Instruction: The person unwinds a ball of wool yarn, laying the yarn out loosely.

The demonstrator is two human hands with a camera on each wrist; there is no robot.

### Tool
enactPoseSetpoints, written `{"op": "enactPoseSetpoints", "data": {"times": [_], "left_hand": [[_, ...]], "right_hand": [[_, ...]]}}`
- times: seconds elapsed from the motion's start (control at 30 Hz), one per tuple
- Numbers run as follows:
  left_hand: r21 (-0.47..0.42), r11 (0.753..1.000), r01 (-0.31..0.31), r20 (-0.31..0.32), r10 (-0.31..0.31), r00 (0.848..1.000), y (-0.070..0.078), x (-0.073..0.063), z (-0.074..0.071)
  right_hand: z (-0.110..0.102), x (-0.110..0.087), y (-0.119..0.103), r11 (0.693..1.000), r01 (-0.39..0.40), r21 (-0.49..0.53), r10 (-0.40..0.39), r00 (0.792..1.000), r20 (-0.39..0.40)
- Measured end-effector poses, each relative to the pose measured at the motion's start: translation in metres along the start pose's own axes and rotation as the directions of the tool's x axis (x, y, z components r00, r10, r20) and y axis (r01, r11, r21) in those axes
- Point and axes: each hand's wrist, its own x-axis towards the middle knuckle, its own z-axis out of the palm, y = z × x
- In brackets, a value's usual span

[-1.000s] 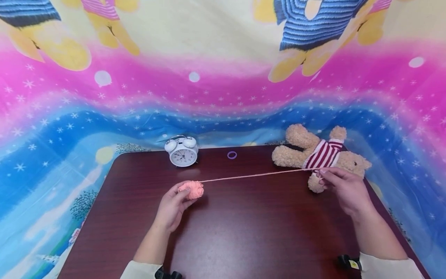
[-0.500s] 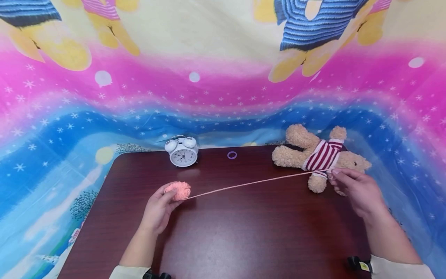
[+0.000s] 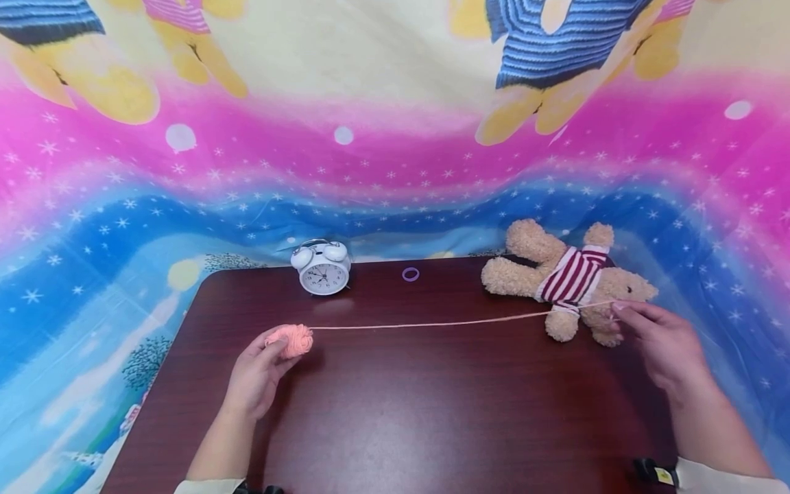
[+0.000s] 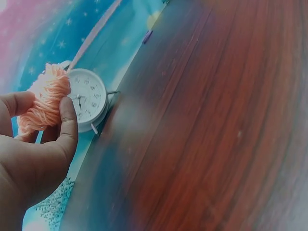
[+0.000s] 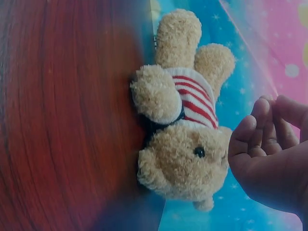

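A small ball of peach yarn (image 3: pixel 296 340) is held between the thumb and fingers of my left hand (image 3: pixel 254 377), above the left part of the table. From the ball one strand of yarn (image 3: pixel 426 324) runs nearly level to the right, stretched across the table. My right hand (image 3: pixel 666 346) pinches its far end between thumb and fingertips, close by the head of a teddy bear (image 3: pixel 570 278). In the left wrist view the wound ball (image 4: pixel 47 98) overlaps the clock. The right wrist view shows the right hand (image 5: pixel 269 149) with its other fingers curled in.
A white twin-bell alarm clock (image 3: pixel 324 274) stands at the back left of the dark wooden table (image 3: pixel 395 412). Right of it lies a purple ring (image 3: pixel 410 274). The bear lies on its back at the right. A printed cloth (image 3: pixel 395 171) hangs behind the table.
Both hands have moved apart, the left one leftward with the ball and the right one rightward. The strand between them has grown longer. Clock, ring and bear have stayed put.
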Motion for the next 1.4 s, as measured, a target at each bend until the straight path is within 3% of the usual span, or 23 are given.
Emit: {"op": "enactPoseSetpoints", "data": {"times": [0.27, 0.53, 0.67, 1.23, 1.4], "left_hand": [[-0.007, 1.0, -0.015, -0.022, 0.015, 1.0, 0.005, -0.003, -0.023], [-0.06, 0.996, -0.061, 0.018, 0.062, 0.998, 0.009, -0.006, -0.05], [-0.073, 0.995, -0.071, 0.009, 0.072, 0.997, 0.01, -0.006, -0.061], [-0.226, 0.967, -0.121, -0.004, 0.123, 0.992, 0.017, -0.006, -0.097], [-0.211, 0.973, -0.093, -0.088, 0.076, 0.993, 0.02, -0.008, -0.108]], "right_hand": [[-0.013, -0.002, 0.0, 1.0, 0.0, -0.004, 0.0, 1.0, -0.012], [-0.026, -0.006, 0.002, 1.0, -0.017, 0.0, 0.017, 0.999, -0.045], [-0.034, -0.008, 0.003, 0.999, -0.036, 0.014, 0.036, 0.998, -0.042], [-0.068, -0.006, 0.018, 0.997, -0.067, 0.025, 0.069, 0.995, -0.075], [-0.075, -0.006, 0.022, 0.995, -0.077, -0.059, 0.068, 0.988, -0.137]]}}
